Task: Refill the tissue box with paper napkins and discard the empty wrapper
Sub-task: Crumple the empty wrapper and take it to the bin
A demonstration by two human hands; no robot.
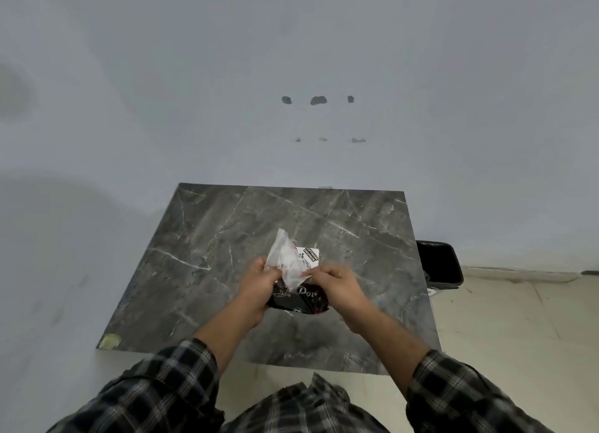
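Note:
A black tissue box (pixel 299 299) with white lettering sits near the middle of the grey marble table (pixel 227 238). Above it I hold a crumpled clear plastic wrapper (pixel 287 260) with red print. My left hand (pixel 259 285) grips the wrapper's left side and rests against the box. My right hand (pixel 338 285) pinches the wrapper's right lower edge over the box top. A small white card (pixel 309 254) with black text shows just behind the wrapper. Whether napkins are in the box is hidden by my hands.
A black bin (pixel 440 264) stands on the floor at the table's right side, against the wall. A bit of yellowish tape (pixel 110 340) marks the table's front left corner. The pale wall rises right behind the table.

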